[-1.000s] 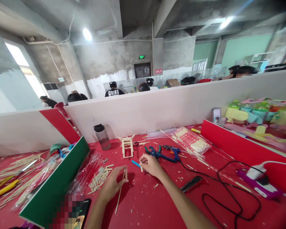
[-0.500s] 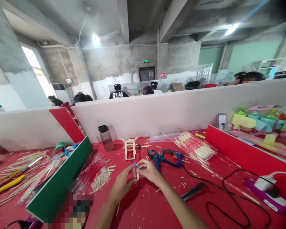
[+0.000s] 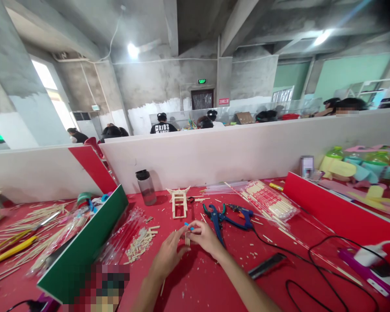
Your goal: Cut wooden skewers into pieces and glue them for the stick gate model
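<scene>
Over the red tabletop, my left hand (image 3: 169,255) and my right hand (image 3: 207,238) meet, pinching short wooden sticks (image 3: 187,239) held upright between the fingertips. A small blue piece (image 3: 189,226) shows at the top of the sticks, by the fingers; what it is I cannot make out. Just beyond my hands stands a small chair-like frame of glued sticks (image 3: 179,206). To the right of my right hand lie a blue plier-like cutter (image 3: 217,221) and a blue glue gun (image 3: 245,216). My fingers partly hide the held sticks.
Cut stick pieces (image 3: 142,242) lie left, beside plastic wrappers and a green divider (image 3: 84,249). A dark bottle (image 3: 146,188) stands near the white partition (image 3: 195,156). At right are packed sticks (image 3: 269,201), a black-handled knife (image 3: 267,265), a cable and a purple power strip (image 3: 370,273).
The held sticks have come closer together, and my fingers now cover more of them. My left fingers reach up nearer the blue piece. The view has shifted slightly.
</scene>
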### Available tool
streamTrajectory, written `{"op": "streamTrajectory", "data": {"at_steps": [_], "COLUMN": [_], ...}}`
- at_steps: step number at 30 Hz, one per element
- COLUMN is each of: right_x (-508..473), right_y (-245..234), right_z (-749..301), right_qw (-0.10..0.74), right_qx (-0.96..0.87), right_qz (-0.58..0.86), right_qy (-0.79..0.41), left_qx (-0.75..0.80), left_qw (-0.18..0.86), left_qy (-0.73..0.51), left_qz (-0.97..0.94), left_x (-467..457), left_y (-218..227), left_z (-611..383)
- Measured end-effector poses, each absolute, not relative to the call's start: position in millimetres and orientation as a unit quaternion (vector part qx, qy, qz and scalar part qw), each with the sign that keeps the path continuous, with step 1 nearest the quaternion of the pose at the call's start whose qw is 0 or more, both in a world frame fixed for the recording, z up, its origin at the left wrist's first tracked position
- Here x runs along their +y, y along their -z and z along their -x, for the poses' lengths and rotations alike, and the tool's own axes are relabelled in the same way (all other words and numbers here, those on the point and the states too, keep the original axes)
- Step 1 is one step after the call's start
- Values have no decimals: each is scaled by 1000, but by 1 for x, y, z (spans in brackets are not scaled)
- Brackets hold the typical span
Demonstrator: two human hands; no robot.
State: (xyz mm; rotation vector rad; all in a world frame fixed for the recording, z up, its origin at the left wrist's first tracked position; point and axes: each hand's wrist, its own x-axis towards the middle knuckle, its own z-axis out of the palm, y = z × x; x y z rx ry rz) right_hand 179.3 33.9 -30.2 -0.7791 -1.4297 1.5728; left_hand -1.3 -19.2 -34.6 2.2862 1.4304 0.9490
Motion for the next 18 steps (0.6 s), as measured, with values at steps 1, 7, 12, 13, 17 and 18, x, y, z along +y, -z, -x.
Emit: {"op": "streamTrajectory", "data": {"at_steps": [1, 7, 12, 13, 17, 18], "right_x": [34, 34, 32, 32, 31, 31], "right_y": [30, 29, 33, 33, 34, 33], "right_z": [-179, -179, -175, -174, -173, -174], "right_qw": [426, 418, 422, 421, 413, 409], "right_qx": [-570, -552, -528, -527, -505, -493], "right_qz": [310, 304, 301, 301, 306, 310], "right_qy": [-630, -654, -673, -674, -693, -702], "left_qx": [496, 494, 500, 501, 510, 513], "left_qw": [135, 111, 104, 102, 94, 97], "left_qy": [-327, -296, -283, -283, -298, -305], "left_qz": [-793, -810, -812, -811, -801, -796], "left_x": [-20, -23, -22, -22, -20, -20], "left_y": [34, 32, 31, 32, 33, 33], "left_z": [1, -1, -3, -3, -1, 0]}}
